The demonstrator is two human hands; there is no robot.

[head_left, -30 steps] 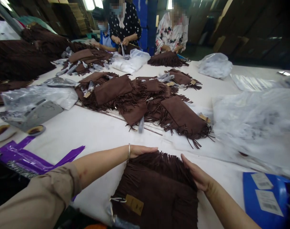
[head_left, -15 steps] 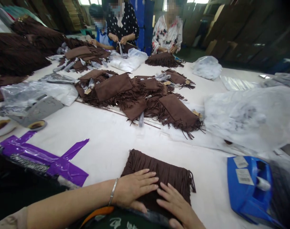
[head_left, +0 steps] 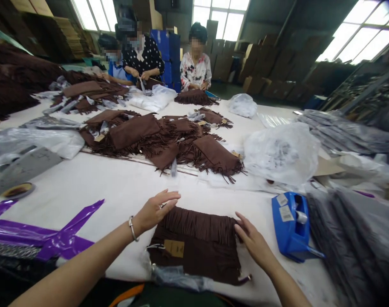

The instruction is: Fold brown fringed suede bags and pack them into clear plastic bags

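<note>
A dark brown fringed bag (head_left: 197, 260) lies flat on the white table in front of me. A tan tag (head_left: 174, 248) rests on its left part, and a grey plastic-wrapped piece (head_left: 178, 275) runs along its near edge. My left hand (head_left: 157, 209), with a silver bracelet on the wrist, is over the bag's far left corner, fingers stretched out and holding nothing. Beside the far right corner is my right hand (head_left: 250, 238), its fingers extended and apart, close to the fringe. Whether either hand touches the bag, I cannot tell.
Several brown fringed bags (head_left: 135, 130) are piled mid-table. To the right stand a blue tape dispenser (head_left: 282, 230), a clear plastic bag (head_left: 280, 149) and stacked grey plastic packets (head_left: 350, 230). Purple tape (head_left: 66, 236) marks the near left edge. Co-workers (head_left: 196, 70) stand across the table.
My hands have moved apart from the middle of the bag to its two far corners. Its tag and the plastic-wrapped piece now show. The camera view has tilted up and turned right.
</note>
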